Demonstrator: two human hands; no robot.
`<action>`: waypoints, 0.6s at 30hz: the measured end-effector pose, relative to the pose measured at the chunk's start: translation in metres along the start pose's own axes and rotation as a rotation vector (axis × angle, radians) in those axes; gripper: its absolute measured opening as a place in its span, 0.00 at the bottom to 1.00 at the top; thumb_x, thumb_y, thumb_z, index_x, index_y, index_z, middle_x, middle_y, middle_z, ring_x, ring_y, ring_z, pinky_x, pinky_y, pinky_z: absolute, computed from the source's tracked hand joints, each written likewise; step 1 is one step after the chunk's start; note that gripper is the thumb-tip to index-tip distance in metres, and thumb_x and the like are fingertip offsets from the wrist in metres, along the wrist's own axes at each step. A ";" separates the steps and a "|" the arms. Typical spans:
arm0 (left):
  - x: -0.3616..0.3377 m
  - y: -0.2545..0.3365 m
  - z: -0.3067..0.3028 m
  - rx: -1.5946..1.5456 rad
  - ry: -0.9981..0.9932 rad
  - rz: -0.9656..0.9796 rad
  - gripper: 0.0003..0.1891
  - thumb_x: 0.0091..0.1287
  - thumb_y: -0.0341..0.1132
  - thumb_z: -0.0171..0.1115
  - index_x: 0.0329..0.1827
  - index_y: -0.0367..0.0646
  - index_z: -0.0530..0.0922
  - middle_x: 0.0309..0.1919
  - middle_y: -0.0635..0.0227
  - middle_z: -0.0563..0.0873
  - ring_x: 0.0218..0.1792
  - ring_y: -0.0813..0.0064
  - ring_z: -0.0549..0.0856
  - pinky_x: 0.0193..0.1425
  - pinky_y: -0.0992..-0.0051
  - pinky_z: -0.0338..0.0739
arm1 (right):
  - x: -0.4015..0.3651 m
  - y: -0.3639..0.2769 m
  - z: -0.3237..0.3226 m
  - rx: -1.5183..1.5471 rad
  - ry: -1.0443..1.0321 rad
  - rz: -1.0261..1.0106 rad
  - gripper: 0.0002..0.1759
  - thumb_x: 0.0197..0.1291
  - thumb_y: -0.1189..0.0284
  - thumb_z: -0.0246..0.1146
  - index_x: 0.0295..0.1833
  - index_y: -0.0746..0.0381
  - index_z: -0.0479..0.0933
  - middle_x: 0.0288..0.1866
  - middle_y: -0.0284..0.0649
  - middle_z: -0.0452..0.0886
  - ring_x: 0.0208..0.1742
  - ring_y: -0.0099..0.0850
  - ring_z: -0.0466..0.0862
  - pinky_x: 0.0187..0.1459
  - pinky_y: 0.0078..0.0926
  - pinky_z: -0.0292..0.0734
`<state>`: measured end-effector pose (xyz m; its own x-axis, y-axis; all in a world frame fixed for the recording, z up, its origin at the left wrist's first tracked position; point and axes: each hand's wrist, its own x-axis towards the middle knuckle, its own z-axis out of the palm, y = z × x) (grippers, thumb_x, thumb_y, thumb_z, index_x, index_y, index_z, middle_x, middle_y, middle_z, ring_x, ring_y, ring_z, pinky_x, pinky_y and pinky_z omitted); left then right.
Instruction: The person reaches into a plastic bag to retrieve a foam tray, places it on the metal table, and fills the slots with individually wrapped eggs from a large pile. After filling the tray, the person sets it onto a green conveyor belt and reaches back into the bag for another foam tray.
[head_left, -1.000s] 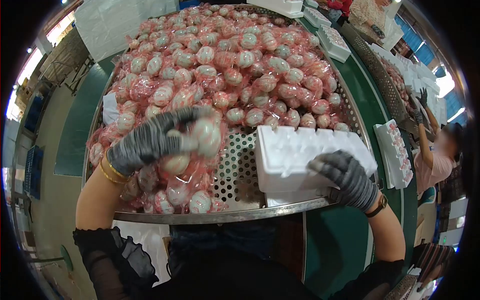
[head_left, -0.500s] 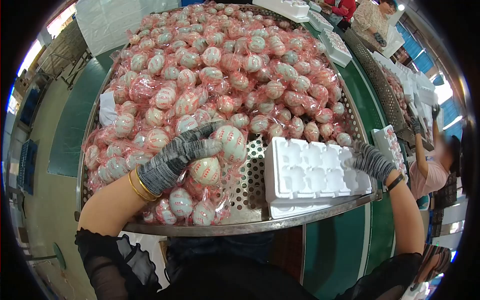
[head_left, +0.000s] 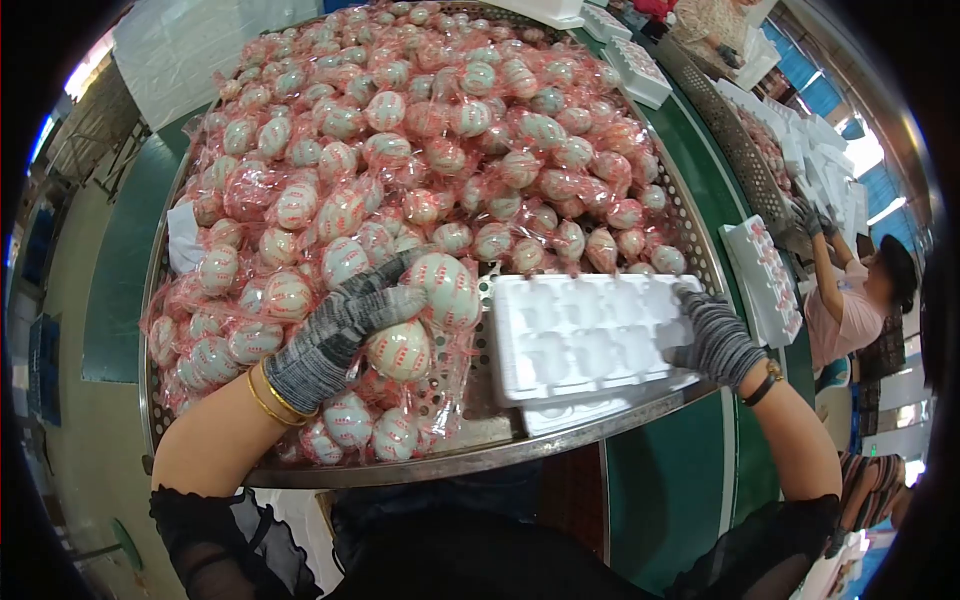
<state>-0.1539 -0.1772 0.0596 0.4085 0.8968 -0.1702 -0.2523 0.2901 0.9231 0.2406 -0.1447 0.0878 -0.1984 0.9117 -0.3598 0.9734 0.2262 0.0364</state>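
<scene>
My left hand (head_left: 340,338), in a grey knitted glove, is closed around pale eggs in clear, red-printed plastic wrap. One wrapped egg (head_left: 440,290) sits at its fingertips, and another egg (head_left: 400,350) is just below, by the palm. My right hand (head_left: 718,338), gloved alike, grips the right end of a white foam egg tray (head_left: 590,345), its thumb over the rim. The tray's moulded cups face up and hold nothing. Under it lies another white foam piece (head_left: 575,410), mostly hidden.
A perforated metal bin (head_left: 470,462) holds a large heap of wrapped eggs (head_left: 390,150). Filled foam trays (head_left: 765,285) stand on the green table (head_left: 700,180) to the right. A co-worker in pink (head_left: 845,315) works at another bin on the far right.
My right hand has shifted left with the foam tray, whose top now lies flatter and apart from the piece below. My left hand keeps its eggs. The whole view has shifted slightly.
</scene>
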 end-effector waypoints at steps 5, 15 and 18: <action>0.002 -0.001 -0.001 0.046 -0.007 0.011 0.29 0.67 0.43 0.56 0.67 0.37 0.65 0.58 0.64 0.76 0.60 0.74 0.74 0.66 0.73 0.66 | 0.001 0.002 -0.001 0.240 0.220 -0.187 0.42 0.46 0.55 0.72 0.63 0.67 0.67 0.59 0.54 0.73 0.62 0.44 0.71 0.64 0.37 0.65; 0.001 0.000 -0.001 0.088 -0.058 -0.072 0.29 0.65 0.41 0.59 0.66 0.37 0.65 0.57 0.65 0.77 0.58 0.73 0.75 0.65 0.72 0.67 | 0.029 0.026 0.050 1.310 -0.422 0.257 0.44 0.49 0.37 0.63 0.63 0.58 0.68 0.50 0.43 0.78 0.48 0.33 0.78 0.50 0.33 0.74; 0.005 -0.011 -0.005 0.177 -0.040 -0.066 0.31 0.63 0.40 0.60 0.67 0.36 0.64 0.57 0.64 0.77 0.59 0.73 0.74 0.66 0.72 0.66 | 0.036 0.017 0.042 1.264 -0.328 0.376 0.41 0.50 0.41 0.65 0.62 0.58 0.68 0.51 0.42 0.78 0.49 0.32 0.78 0.50 0.31 0.74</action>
<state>-0.1535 -0.1738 0.0463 0.4548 0.8625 -0.2219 -0.0674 0.2818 0.9571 0.2551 -0.1220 0.0364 -0.0368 0.6851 -0.7276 0.4363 -0.6440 -0.6284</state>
